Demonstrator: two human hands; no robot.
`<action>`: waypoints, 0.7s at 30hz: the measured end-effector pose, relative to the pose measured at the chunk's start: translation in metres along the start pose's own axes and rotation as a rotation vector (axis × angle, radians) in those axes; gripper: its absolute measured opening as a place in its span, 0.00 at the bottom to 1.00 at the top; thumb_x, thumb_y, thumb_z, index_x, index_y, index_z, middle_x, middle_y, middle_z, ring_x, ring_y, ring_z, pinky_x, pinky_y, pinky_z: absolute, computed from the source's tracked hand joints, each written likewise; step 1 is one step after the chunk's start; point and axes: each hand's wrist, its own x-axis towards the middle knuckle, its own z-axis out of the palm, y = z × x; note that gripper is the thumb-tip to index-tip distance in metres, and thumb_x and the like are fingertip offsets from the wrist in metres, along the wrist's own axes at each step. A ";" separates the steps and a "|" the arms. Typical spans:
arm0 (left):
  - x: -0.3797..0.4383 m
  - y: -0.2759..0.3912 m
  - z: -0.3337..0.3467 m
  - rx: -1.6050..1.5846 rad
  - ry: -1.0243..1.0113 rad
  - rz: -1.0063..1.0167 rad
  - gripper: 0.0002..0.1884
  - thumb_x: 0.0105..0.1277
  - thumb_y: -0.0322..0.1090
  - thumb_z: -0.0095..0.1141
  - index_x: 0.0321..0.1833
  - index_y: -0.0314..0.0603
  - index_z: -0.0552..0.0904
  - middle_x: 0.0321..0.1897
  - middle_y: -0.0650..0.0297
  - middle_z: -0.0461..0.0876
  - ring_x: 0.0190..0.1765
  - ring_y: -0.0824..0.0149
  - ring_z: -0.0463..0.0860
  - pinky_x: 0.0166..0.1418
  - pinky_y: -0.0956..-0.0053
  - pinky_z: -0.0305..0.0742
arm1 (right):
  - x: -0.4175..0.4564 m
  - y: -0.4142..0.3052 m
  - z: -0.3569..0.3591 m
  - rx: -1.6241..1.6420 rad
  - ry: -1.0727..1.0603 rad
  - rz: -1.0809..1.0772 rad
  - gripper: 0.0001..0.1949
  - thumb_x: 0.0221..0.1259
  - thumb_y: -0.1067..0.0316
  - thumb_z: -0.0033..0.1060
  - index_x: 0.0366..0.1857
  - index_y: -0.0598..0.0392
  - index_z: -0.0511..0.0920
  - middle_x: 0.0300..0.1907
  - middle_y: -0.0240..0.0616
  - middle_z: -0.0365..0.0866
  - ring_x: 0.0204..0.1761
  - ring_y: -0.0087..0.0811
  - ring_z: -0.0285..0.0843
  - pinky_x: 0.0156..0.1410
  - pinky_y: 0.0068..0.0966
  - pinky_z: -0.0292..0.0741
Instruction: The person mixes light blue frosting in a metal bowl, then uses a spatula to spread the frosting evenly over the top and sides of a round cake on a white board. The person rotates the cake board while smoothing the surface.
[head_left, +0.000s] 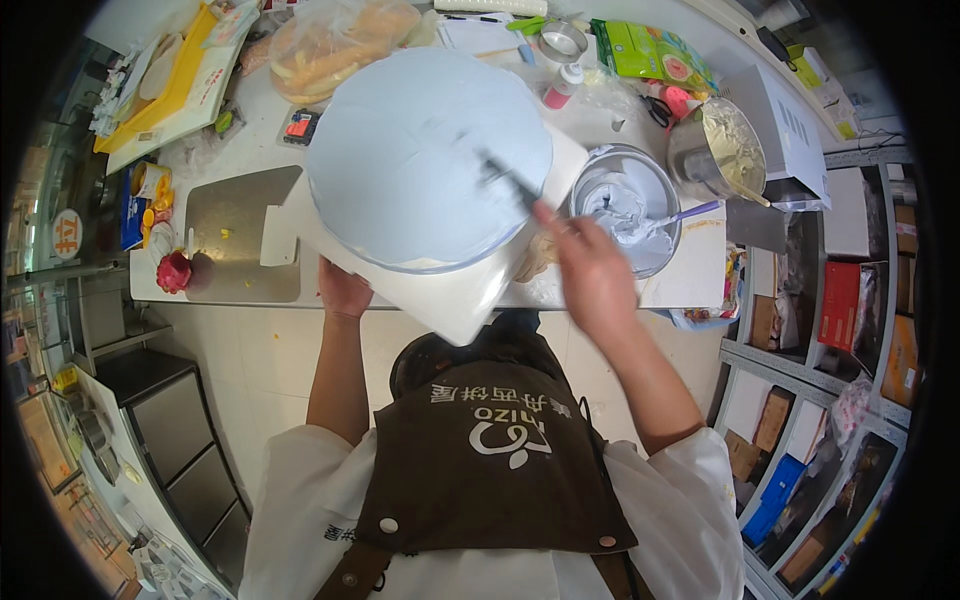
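A large round cake covered in pale blue cream (420, 150) stands on a white square board (465, 307) in front of me. My right hand (592, 262) is shut on a dark, narrow tool (514, 180), blurred, whose far end lies over the cake's right part; a spatula or a brush, I cannot tell which. Dark marks or blur show on the cream near it. My left hand (345, 289) is under the board's left edge, its fingers mostly hidden. Right of the cake, a metal bowl (679, 240) holds pale blue cream and a purple-handled scraper (694, 211).
A steel pot (682, 154) of pale cream stands at the back right, near black scissors (657, 112) and a pink-labelled bottle (562, 86). On the left lie a metal sheet (225, 217) and a dragon fruit (174, 271). Bagged sponge cake (315, 67) lies behind.
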 end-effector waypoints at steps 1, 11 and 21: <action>0.001 -0.006 -0.005 -0.002 -0.004 -0.017 0.33 0.81 0.56 0.40 0.80 0.42 0.65 0.77 0.55 0.71 0.74 0.47 0.73 0.75 0.48 0.73 | -0.006 -0.009 0.003 0.033 -0.023 -0.066 0.33 0.52 0.80 0.61 0.67 0.41 0.83 0.38 0.40 0.79 0.39 0.41 0.82 0.42 0.37 0.81; 0.002 -0.061 0.006 0.512 0.102 -0.042 0.32 0.82 0.58 0.39 0.80 0.45 0.66 0.75 0.55 0.73 0.74 0.52 0.76 0.75 0.47 0.74 | 0.019 0.032 -0.004 -0.062 0.056 0.111 0.28 0.60 0.77 0.61 0.67 0.41 0.83 0.41 0.41 0.81 0.40 0.43 0.83 0.42 0.39 0.80; 0.003 -0.018 -0.039 0.060 -0.117 -0.009 0.28 0.82 0.56 0.40 0.75 0.48 0.73 0.71 0.62 0.79 0.72 0.55 0.77 0.79 0.48 0.67 | 0.017 0.038 -0.010 -0.115 0.113 -0.010 0.27 0.60 0.77 0.59 0.64 0.42 0.84 0.36 0.38 0.80 0.37 0.41 0.81 0.42 0.37 0.80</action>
